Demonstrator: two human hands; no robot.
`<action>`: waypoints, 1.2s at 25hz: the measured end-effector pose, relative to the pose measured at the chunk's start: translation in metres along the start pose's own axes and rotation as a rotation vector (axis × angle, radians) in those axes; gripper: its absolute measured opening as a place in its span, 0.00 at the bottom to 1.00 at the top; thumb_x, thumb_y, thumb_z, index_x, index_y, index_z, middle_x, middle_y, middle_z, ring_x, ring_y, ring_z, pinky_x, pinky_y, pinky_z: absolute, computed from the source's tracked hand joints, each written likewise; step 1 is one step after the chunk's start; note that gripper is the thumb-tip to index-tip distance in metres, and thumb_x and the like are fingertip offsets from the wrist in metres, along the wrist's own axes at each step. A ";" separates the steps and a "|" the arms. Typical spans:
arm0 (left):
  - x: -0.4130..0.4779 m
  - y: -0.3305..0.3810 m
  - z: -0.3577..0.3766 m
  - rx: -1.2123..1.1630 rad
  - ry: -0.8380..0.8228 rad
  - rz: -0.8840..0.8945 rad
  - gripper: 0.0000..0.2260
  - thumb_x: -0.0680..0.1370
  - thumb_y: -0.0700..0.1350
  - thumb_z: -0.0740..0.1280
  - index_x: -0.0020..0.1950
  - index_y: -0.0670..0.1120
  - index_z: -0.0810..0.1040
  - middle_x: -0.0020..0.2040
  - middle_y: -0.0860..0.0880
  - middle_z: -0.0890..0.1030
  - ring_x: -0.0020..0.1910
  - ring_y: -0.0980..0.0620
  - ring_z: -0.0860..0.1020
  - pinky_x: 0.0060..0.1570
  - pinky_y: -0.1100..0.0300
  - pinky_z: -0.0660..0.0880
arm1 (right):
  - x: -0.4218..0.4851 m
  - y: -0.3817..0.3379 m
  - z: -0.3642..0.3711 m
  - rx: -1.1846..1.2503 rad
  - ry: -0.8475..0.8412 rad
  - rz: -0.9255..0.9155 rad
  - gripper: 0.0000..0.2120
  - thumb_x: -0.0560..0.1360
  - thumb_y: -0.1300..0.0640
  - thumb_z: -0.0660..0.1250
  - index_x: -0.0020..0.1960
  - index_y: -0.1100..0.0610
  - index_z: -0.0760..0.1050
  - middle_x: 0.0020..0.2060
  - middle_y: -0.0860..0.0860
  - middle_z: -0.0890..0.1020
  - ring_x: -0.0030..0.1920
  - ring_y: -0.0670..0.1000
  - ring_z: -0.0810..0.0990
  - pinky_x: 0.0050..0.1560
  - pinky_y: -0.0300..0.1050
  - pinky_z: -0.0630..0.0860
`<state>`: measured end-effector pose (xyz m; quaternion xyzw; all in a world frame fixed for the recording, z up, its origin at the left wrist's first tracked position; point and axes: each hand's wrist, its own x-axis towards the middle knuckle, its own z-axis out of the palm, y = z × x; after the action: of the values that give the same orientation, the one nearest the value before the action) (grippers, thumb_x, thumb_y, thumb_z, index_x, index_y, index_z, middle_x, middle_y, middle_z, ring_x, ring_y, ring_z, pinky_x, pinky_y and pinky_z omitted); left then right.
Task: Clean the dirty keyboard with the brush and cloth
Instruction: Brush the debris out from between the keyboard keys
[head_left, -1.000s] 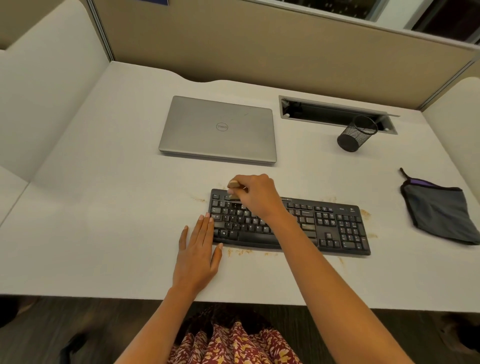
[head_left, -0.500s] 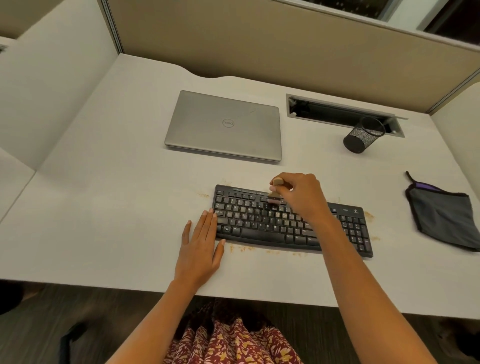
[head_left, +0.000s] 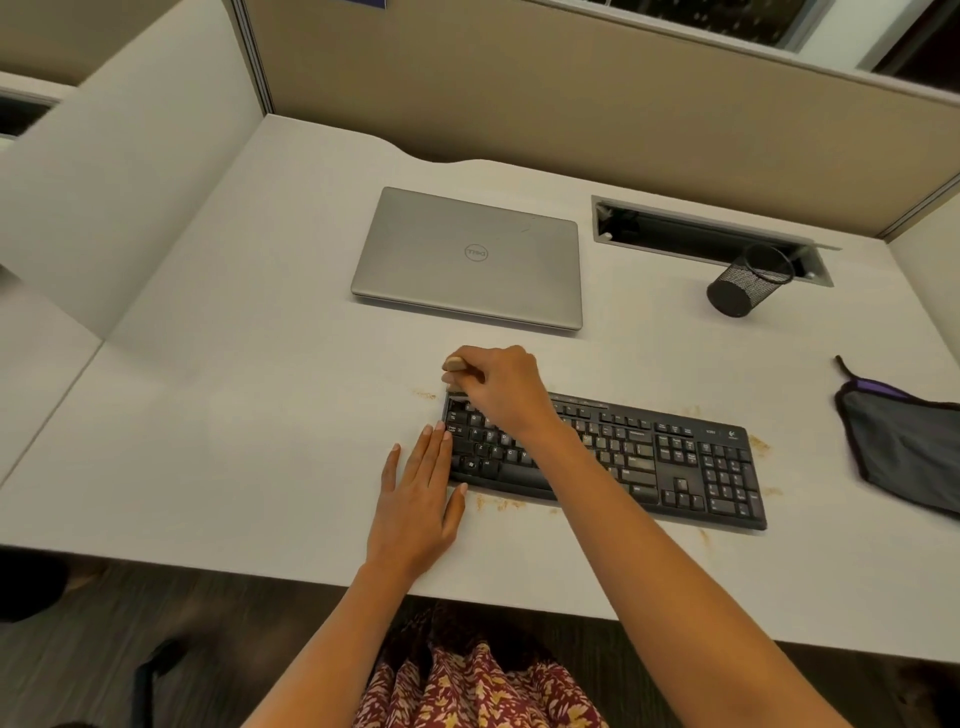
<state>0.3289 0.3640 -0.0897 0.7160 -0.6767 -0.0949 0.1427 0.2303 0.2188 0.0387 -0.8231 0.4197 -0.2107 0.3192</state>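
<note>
Head view shows 1 keyboard (head_left: 675, 457), 1 brush (head_left: 456, 365), 1 cloth (head_left: 904, 441)

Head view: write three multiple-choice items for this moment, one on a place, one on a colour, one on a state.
1. Where is the cloth? A right of the keyboard; B left of it; C on it.
2. The laptop is: A black; B silver; C white.
3. The right hand is: A flat and empty; B holding the cloth; C gripping the brush.
Key: A, the cloth lies beyond the keyboard's number pad; B, its closed lid is silver-grey; C, fingers curl round the brush handle.
</note>
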 end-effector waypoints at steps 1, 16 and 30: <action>0.000 0.000 0.000 0.003 -0.001 -0.001 0.30 0.81 0.56 0.52 0.80 0.43 0.56 0.79 0.46 0.57 0.78 0.50 0.55 0.76 0.47 0.46 | 0.001 -0.001 0.003 0.065 0.033 0.012 0.05 0.76 0.61 0.70 0.51 0.58 0.83 0.44 0.49 0.86 0.45 0.41 0.84 0.50 0.34 0.79; -0.001 -0.003 0.003 -0.044 0.003 0.020 0.30 0.81 0.57 0.50 0.80 0.43 0.54 0.80 0.47 0.56 0.79 0.51 0.51 0.77 0.45 0.49 | -0.067 0.079 -0.082 0.031 0.592 0.516 0.06 0.76 0.54 0.69 0.40 0.47 0.80 0.32 0.52 0.83 0.38 0.59 0.83 0.42 0.58 0.81; -0.001 -0.003 0.003 -0.039 0.001 0.021 0.30 0.82 0.57 0.50 0.80 0.44 0.54 0.80 0.47 0.56 0.79 0.51 0.51 0.77 0.45 0.50 | -0.060 0.067 -0.065 -0.182 0.556 0.455 0.08 0.79 0.57 0.65 0.45 0.58 0.80 0.33 0.49 0.83 0.34 0.46 0.82 0.39 0.42 0.81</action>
<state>0.3310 0.3645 -0.0937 0.7059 -0.6823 -0.1062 0.1579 0.1194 0.2160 0.0327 -0.6451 0.6798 -0.3116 0.1571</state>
